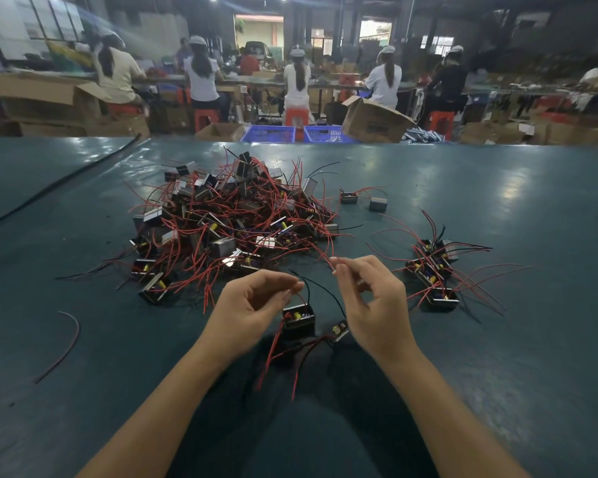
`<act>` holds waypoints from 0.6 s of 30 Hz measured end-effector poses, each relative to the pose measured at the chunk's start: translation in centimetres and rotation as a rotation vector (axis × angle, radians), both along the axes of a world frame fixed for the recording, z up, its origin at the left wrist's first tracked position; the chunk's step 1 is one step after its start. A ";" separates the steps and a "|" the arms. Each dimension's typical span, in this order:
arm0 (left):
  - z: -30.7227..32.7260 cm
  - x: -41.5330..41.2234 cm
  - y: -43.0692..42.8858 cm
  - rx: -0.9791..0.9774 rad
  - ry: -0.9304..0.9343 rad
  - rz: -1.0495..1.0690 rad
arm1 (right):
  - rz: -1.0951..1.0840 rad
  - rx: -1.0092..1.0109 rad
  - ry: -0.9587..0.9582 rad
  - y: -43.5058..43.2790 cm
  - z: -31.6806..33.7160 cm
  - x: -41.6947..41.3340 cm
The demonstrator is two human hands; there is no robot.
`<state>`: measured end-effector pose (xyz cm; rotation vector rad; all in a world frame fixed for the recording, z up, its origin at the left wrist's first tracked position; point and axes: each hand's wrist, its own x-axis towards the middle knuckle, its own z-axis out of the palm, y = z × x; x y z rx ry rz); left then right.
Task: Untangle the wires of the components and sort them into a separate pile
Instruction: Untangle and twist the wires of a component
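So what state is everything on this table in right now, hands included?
Big pile: tangled, unsorted.
Small pile: set apart on the right, wires spread out.
Left hand: pinches a black wire.
Right hand: pinches a red wire leading from the big pile.
Boxy part: between the hands, wires trailing toward the person.
Stray wire: lies alone on the left.
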<state>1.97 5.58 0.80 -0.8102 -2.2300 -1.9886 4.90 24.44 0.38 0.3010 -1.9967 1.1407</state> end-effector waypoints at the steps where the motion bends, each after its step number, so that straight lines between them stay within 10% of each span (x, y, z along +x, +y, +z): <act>1: 0.0 0.0 0.0 -0.039 0.034 0.014 | 0.009 0.045 0.027 -0.2 -0.1 0.0; 18: 0.3 -0.1 0.2 0.101 -0.007 0.074 | 0.118 -0.011 -0.103 -2.6 -0.9 0.5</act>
